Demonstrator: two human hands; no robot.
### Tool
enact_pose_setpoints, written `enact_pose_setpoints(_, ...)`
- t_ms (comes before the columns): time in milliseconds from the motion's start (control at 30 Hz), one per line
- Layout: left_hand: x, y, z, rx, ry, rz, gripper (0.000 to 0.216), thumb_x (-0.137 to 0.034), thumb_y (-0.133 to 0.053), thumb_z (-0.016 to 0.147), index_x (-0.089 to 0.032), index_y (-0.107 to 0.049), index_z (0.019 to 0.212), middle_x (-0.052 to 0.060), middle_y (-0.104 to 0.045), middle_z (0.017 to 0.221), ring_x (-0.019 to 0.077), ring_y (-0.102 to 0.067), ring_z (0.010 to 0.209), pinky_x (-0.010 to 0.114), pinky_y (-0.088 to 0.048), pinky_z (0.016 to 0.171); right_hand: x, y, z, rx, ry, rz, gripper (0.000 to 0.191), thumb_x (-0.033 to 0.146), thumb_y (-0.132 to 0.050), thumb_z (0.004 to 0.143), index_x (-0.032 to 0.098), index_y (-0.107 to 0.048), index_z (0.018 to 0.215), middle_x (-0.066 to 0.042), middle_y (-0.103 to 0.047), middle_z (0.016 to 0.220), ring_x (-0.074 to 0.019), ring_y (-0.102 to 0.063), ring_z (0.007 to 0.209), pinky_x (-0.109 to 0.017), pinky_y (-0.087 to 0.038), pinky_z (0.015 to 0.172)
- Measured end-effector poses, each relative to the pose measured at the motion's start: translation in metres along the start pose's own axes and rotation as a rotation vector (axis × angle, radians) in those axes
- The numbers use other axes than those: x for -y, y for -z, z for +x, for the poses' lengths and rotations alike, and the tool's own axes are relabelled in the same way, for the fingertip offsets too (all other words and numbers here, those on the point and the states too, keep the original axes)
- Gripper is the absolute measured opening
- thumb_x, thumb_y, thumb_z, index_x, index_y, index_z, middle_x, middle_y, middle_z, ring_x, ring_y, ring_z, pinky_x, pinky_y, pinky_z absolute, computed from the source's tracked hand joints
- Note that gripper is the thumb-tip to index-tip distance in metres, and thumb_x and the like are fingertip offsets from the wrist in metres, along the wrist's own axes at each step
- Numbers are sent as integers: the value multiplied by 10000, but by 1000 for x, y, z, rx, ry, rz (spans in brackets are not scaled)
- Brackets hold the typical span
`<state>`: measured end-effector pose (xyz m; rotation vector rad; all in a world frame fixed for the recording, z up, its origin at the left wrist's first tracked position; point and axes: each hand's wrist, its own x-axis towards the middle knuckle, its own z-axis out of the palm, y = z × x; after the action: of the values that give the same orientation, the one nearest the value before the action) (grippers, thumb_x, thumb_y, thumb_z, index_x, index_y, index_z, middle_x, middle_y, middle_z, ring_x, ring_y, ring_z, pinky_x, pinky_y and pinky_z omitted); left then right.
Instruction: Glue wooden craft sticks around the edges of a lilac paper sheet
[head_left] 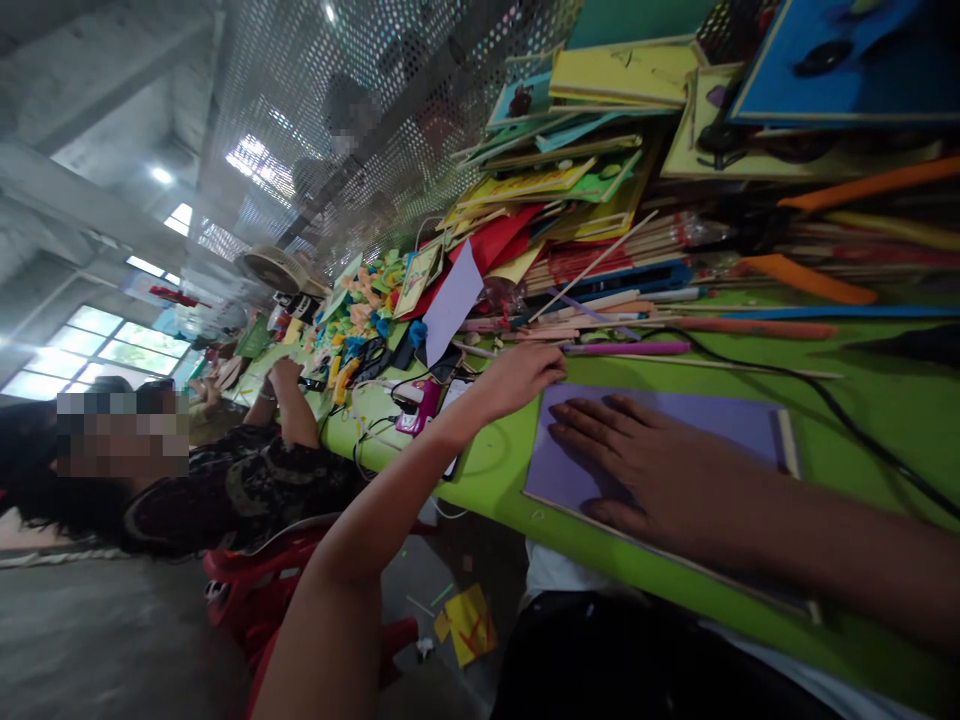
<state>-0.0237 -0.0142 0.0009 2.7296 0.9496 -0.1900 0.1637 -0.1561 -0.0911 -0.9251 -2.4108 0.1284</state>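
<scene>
My right hand lies flat on a purple panel, its fingers stretched out and pressed to the surface. Pale edge strips show at the panel's right end. My left hand is closed just beyond the panel's far left corner, fingers curled downward; what they hold, if anything, is hidden. Right beside its fingertips lies a purple pen; I cannot tell whether they touch. A loose lilac sheet stands tilted behind my left hand.
Thin sticks, pens and orange-handled tools crowd the green table's back, below stacked colourful panels. A black cable crosses at right. A magenta charger lies left. A co-worker sits at far left.
</scene>
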Motion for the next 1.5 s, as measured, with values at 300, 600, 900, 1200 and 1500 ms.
enact_pose_setpoints(300,-13,-5,-6,-4,-40,221,102,-205,-560,1042,-178,-656,1019,88,-730,1056,248,-653,1092,368,-491,971,0,1,1,1,-3,17,841,556,-583,959,128,-364,1650,-211,-499,1631,-360,-497,1483,-598,-351,1218)
enact_pose_setpoints(600,-10,-15,-3,-74,74,122,92,-151,-552,1019,-137,-631,1064,143,-712,1149,274,-645,1128,410,-489,1018,-3,-5,-3,-35,31,-13,859,581,-553,981,131,-312,1672,-215,-488,1637,-369,-486,1489,-600,-337,1229)
enact_pose_setpoints(900,-6,-18,-12,-177,128,-81,67,-165,-569,1001,-172,-635,1011,64,-733,1010,205,-679,974,339,-529,893,-4,-2,-3,1,34,-28,815,603,-547,984,111,-419,1621,-220,-475,1643,-372,-487,1488,-604,-357,1215)
enact_pose_setpoints(1200,-7,-17,-11,-159,67,-172,100,-166,-648,960,-181,-704,1041,51,-766,1081,194,-704,1014,316,-533,930,-5,-4,-2,8,37,-17,834,589,-547,982,102,-379,1638,-228,-478,1638,-380,-479,1491,-630,-353,1206)
enact_pose_setpoints(1500,-15,-16,-5,-138,78,-95,68,-143,-638,973,-188,-683,948,59,-747,1014,224,-675,1033,362,-510,984,-4,-6,-1,15,11,8,826,620,-530,978,146,-392,1640,-203,-492,1634,-373,-482,1494,-610,-351,1215)
